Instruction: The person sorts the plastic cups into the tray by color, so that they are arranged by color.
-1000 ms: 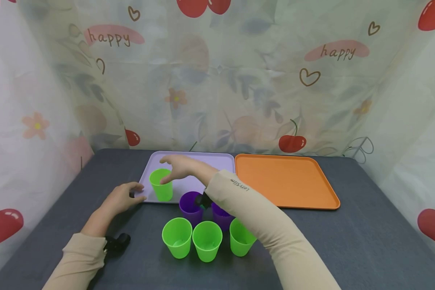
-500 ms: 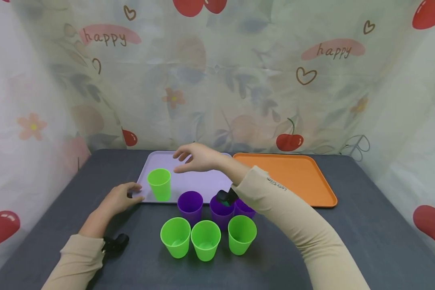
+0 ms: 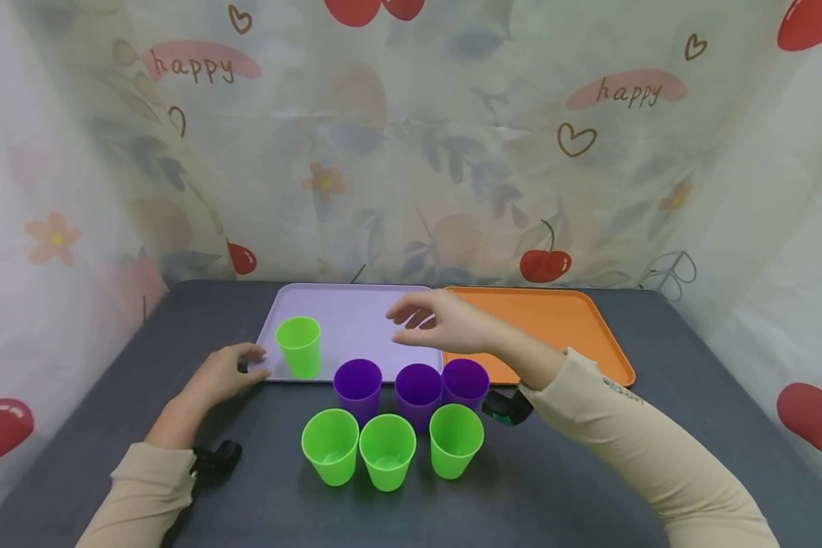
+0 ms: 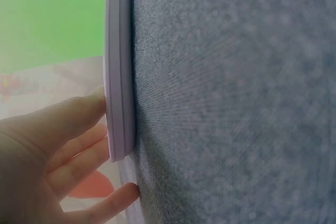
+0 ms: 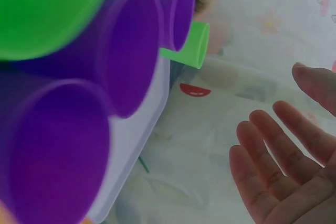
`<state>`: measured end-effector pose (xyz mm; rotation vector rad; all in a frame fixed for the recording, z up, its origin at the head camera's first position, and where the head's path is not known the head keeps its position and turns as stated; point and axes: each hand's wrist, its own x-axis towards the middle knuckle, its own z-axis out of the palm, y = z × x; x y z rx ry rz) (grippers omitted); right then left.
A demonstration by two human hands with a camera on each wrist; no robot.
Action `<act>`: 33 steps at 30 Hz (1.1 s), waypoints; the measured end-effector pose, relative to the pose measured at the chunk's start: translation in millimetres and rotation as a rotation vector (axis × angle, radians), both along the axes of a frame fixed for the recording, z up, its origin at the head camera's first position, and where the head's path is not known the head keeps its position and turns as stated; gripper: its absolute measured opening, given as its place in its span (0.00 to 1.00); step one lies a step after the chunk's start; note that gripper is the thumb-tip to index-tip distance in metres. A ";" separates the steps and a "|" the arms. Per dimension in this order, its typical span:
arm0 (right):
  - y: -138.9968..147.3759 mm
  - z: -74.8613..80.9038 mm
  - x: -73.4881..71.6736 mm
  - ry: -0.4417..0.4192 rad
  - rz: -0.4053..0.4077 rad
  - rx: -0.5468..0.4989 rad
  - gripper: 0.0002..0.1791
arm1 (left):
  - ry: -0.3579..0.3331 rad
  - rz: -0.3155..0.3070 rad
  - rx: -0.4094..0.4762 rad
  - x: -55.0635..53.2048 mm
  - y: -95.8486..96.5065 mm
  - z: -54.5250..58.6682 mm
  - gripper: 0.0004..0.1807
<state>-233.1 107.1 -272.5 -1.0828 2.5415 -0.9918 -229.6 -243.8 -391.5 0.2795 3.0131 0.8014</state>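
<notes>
Danger lay with the right hand [image 3: 445, 323], empty and loosely cupped beyond the purple cups [image 3: 418, 397]: dipping could topple one. The left hand [image 3: 221, 374] gripped the lilac tray [image 3: 356, 331] by its corner; a tug might tip the lime-green cup [image 3: 300, 350] beside that hand.

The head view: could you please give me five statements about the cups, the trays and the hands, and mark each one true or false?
1. One green cup stands on the lilac tray. True.
2. Three purple cups stand farther back than the three front green cups. True.
3. The right hand grips a purple cup. False: the right hand holds nothing and is in the air.
4. The left hand is at the lilac tray's near left corner. True.
5. The orange tray lies left of the lilac tray. False: the orange tray lies on its right.
</notes>
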 end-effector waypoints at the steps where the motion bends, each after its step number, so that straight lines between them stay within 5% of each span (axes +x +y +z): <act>1: 5.2 -1.8 3.0 0.005 0.000 -0.012 0.18 | -0.001 0.001 -0.001 0.2 -0.1 0.3 0.22; 15: 68.2 -29.7 47.3 0.094 0.014 -0.076 0.18 | 0.005 -0.002 0.000 -0.8 -1.7 -1.0 0.22; 33: 80.3 -64.2 75.5 0.173 0.037 -0.117 0.26 | 0.003 0.001 0.001 -0.2 -1.4 -0.7 0.22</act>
